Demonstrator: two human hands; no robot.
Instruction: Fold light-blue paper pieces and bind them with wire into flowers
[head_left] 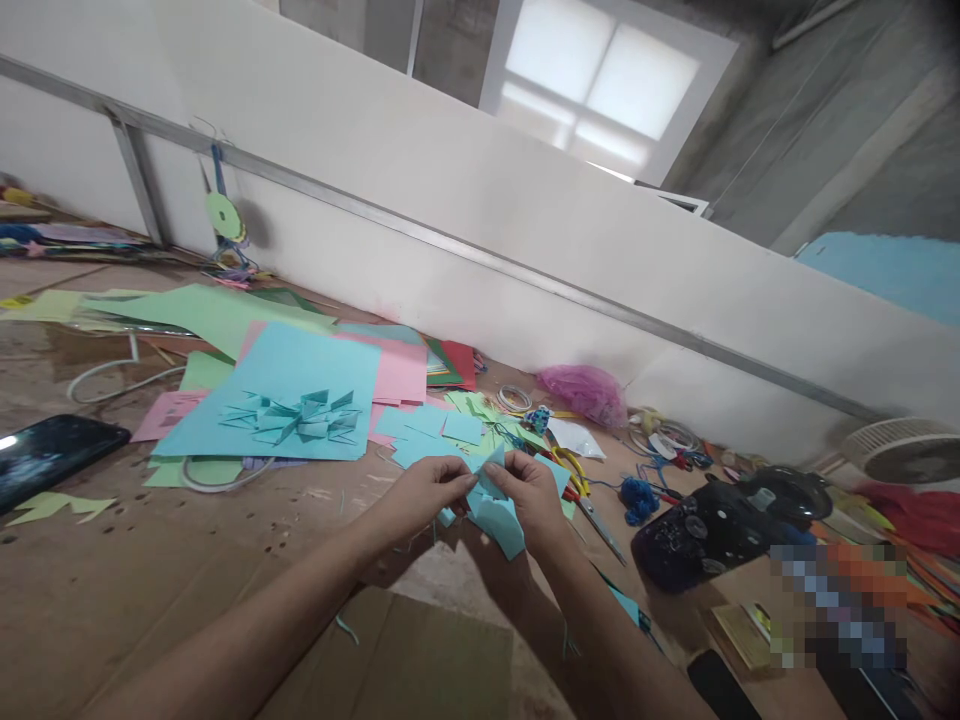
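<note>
Both hands meet over the table, pinching a small light-blue paper piece (493,478) between them. My left hand (431,492) grips its left side with thumb and fingers pressed together. On its right side, my right hand (531,492) holds the paper in a similar pinch. Just below the fingers is another light-blue piece (501,525); whether it is joined to the held one is unclear. Blue paper squares (463,428) lie behind the hands. To the left, several folded blue paper pieces (304,417) rest on a large blue sheet (311,358).
Yellow-handled scissors (592,512) lie right of the hands, near blue yarn (639,500) and a black object (694,530). A pink bag (583,393) sits by the wall. At far left is a black phone (56,455); a fan (904,445) stands at right.
</note>
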